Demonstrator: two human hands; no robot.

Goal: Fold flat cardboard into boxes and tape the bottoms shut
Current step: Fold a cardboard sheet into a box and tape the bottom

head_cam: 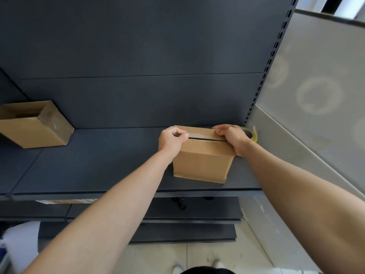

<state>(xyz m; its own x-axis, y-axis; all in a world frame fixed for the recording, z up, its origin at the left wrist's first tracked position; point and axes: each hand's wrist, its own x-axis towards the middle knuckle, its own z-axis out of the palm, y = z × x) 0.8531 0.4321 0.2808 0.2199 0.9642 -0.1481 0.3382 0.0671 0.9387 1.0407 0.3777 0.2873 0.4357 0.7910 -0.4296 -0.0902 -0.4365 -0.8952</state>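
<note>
Together — left hand (171,139) and right hand (232,138) grip the box (203,164).

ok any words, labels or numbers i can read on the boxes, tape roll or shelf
No readable text anywhere in this view.
The near cardboard box and the open cardboard box at left are plain.
The tape roll shows no print.
The pale rings on the grey panel are marks, not letters.

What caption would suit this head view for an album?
Left hand and right hand grip a box on a shelf, tape beside it.
</note>
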